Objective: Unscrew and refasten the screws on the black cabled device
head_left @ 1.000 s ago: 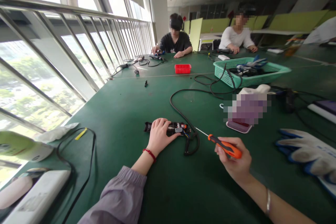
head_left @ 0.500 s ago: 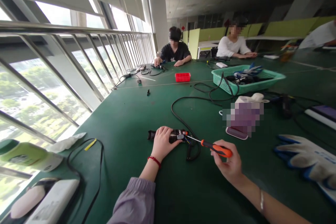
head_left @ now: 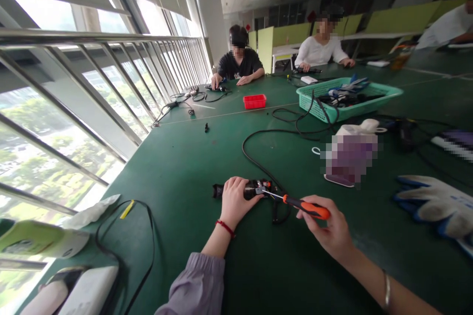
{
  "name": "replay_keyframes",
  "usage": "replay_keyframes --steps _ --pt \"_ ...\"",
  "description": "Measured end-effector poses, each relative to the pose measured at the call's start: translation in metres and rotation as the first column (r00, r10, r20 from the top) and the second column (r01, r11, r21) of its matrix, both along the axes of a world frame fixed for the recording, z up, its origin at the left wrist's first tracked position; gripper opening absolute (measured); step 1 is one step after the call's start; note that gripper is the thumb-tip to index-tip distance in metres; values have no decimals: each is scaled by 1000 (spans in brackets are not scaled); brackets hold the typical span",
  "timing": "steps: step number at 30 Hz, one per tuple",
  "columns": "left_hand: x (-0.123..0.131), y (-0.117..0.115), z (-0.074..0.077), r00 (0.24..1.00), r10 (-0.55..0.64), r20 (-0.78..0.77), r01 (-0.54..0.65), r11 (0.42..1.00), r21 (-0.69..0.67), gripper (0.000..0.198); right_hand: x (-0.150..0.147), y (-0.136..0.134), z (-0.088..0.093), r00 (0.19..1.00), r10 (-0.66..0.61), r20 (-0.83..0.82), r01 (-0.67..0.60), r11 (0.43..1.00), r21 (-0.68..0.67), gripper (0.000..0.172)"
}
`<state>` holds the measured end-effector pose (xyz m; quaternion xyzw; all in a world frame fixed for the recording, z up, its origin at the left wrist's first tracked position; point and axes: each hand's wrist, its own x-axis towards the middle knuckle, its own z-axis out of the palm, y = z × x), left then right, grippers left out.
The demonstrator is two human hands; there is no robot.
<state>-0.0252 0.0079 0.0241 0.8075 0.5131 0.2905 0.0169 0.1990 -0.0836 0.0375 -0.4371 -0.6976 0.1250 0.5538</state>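
Note:
My left hand (head_left: pixel 235 200) is wrapped over a black corded device (head_left: pixel 218 190) lying on the green table, its thumb beside a small grey metal part (head_left: pixel 259 190). Orange bits and thin wires show at the device's right end, where its housing seems opened. An orange-and-black screwdriver (head_left: pixel 308 207) is gripped in my right hand (head_left: pixel 334 231). Its thin shaft points left, and the tip is at or very near the grey part; exact contact is too small to tell. My left palm covers the device's middle.
A black cable (head_left: pixel 247 143) runs from the device toward a green basket (head_left: pixel 314 103) of gloves and dark items. A red tray (head_left: pixel 254 102) stands ahead. Work gloves (head_left: pixel 432 199) lie right; a green bottle (head_left: pixel 33 238) and a looped strap (head_left: pixel 153 241) lie left. Co-workers sit across.
The view has shifted slightly. The screwdriver tip has moved left along the device, from near the orange bits to the grey metal part. Both hands keep their grips.

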Motion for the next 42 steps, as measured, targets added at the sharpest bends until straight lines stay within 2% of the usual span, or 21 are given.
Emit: replay_keyframes --steps 3,8,15,23,42 --pt "0 1 -1 1000 2 12 -2 1000 0 42 1 1 1 1000 -8 21 9 1000 -18 26" --pt "0 1 -1 1000 14 20 -14 1000 -15 43 1 2 6 994 85 66 -85 996 -4 27" --pt "2 0 2 1000 11 14 -11 1000 -17 42 4 3 4 998 34 46 -32 999 -28 24" --pt "2 0 -1 1000 11 4 -11 1000 -25 40 6 2 0 997 74 13 -73 994 -78 25" --pt "2 -2 -3 1000 16 3 -16 1000 -3 41 5 1 -6 998 68 -11 -69 995 -75 24"
